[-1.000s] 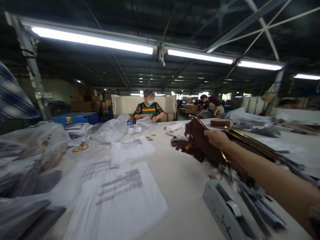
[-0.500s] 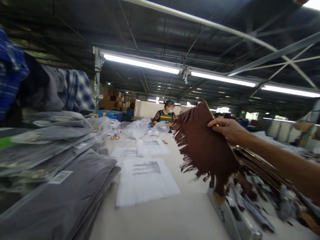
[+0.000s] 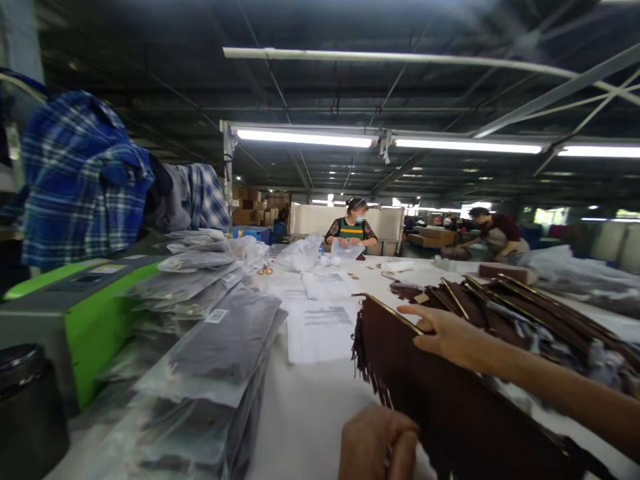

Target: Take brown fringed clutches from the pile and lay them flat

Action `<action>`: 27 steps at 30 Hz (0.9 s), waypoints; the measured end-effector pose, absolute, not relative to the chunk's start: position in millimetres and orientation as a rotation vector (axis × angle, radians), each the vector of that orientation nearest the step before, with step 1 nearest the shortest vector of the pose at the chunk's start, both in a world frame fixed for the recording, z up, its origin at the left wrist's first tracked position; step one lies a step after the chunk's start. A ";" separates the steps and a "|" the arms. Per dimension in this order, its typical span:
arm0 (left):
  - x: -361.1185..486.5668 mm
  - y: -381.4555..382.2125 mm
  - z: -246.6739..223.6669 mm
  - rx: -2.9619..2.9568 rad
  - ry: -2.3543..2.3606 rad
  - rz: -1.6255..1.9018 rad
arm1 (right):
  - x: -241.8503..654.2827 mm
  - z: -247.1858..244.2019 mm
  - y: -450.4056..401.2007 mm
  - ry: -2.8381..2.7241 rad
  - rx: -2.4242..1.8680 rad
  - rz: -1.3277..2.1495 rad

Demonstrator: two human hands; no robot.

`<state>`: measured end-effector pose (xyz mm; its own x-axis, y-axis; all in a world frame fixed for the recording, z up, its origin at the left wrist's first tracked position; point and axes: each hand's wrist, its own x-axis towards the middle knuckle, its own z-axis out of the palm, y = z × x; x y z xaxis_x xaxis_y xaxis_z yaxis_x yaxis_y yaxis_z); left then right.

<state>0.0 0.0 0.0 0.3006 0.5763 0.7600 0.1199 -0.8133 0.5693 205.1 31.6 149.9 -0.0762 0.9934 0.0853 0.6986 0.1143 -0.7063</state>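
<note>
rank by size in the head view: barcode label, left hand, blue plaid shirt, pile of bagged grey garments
Largest to smallest:
pile of bagged grey garments
blue plaid shirt
left hand, cut off by the frame
barcode label

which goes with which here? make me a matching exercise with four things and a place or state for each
1. right hand
2. left hand
3. bagged stack
4. blue plaid cloth

a. behind the green and grey machine
b. on the gold edge of the brown fringed piece
c. bearing a white barcode label
d. low in the picture, fingers curled

Pairs: 1-b, 2-d, 3-c, 4-a
</note>
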 end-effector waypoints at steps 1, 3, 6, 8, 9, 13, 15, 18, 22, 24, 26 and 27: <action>-7.5 -4.1 4.4 2.118 0.668 1.504 | 202.4 152.5 29.2 -1.756 -1.614 0.757; -18.9 -12.4 13.5 2.063 0.745 1.409 | 197.7 161.5 25.3 -1.584 -1.569 0.829; -25.4 -22.1 21.9 2.060 0.774 1.309 | 197.6 176.6 27.6 -1.371 -1.506 0.800; -26.1 -27.2 22.5 2.021 0.773 1.292 | 202.0 183.2 33.3 -1.242 -1.464 0.773; -26.3 -29.7 21.9 1.976 0.785 1.284 | 204.4 185.5 36.0 -1.190 -1.446 0.762; -25.8 -38.0 17.8 1.758 0.844 1.182 | 210.7 191.5 41.9 -1.074 -1.373 0.709; -22.7 -40.9 15.0 1.694 0.805 1.110 | 212.4 193.9 42.5 -1.041 -1.345 0.656; -15.2 -46.0 10.3 1.637 0.812 1.104 | 214.5 196.8 41.7 -1.007 -1.332 0.573; -7.2 -52.1 20.0 1.724 0.908 1.331 | 213.7 197.4 38.4 -0.992 -1.317 0.443; -3.2 -51.1 38.6 1.848 0.839 1.432 | 210.4 195.0 36.9 -1.003 -1.297 0.394; 2.9 -45.4 63.4 2.017 0.801 1.506 | 205.4 190.6 36.2 -1.020 -1.286 0.384; 6.7 -40.9 75.9 2.126 0.822 1.517 | 202.6 187.7 36.0 -1.028 -1.284 0.390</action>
